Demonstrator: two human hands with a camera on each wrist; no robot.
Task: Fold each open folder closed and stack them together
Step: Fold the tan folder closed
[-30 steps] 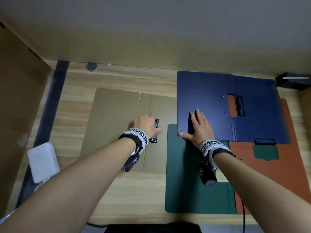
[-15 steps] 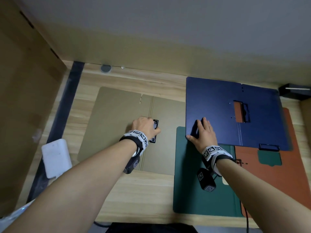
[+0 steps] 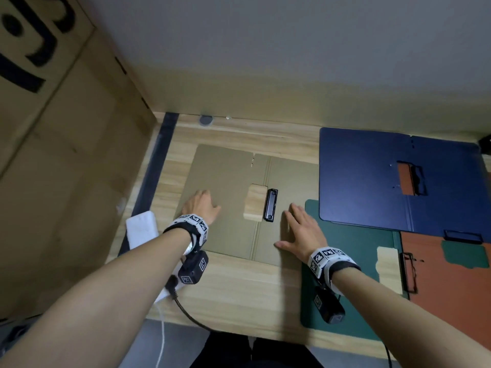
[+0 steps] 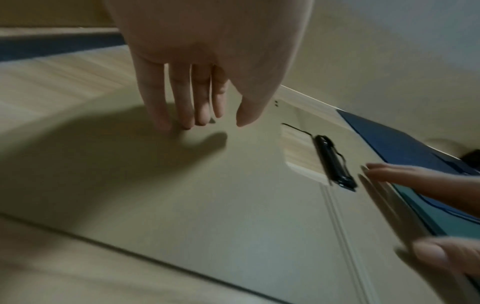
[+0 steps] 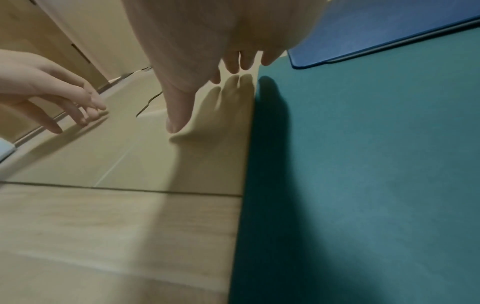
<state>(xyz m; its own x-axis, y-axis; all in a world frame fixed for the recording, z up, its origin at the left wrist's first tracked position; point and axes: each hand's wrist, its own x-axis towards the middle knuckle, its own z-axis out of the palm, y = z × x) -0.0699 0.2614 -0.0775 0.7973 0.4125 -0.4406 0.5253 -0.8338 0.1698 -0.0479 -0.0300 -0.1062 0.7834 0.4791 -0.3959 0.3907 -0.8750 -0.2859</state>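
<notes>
An open tan folder [image 3: 225, 229] lies flat on the wooden table, with a black clip [image 3: 271, 205] beside its spine. My left hand [image 3: 200, 205] has straight fingers, and their tips touch the left panel [image 4: 182, 123]. My right hand [image 3: 300, 229] is spread flat over the right panel, its fingers [image 5: 233, 65] at the edge beside the green folder [image 3: 353, 261]. Right of that lie an open blue folder [image 3: 372, 179] and an orange folder [image 3: 451, 282], overlapping one another. Neither hand holds anything.
A large cardboard box [image 3: 66, 168] walls off the left side. A white block [image 3: 140, 227] with a cable sits at the table's left edge. A wall runs along the back, with a dark object [image 3: 486, 142] at the far right.
My left hand left the clip and moved onto the tan folder's left panel. My right hand came off the blue folder and moved left onto the tan folder's right panel.
</notes>
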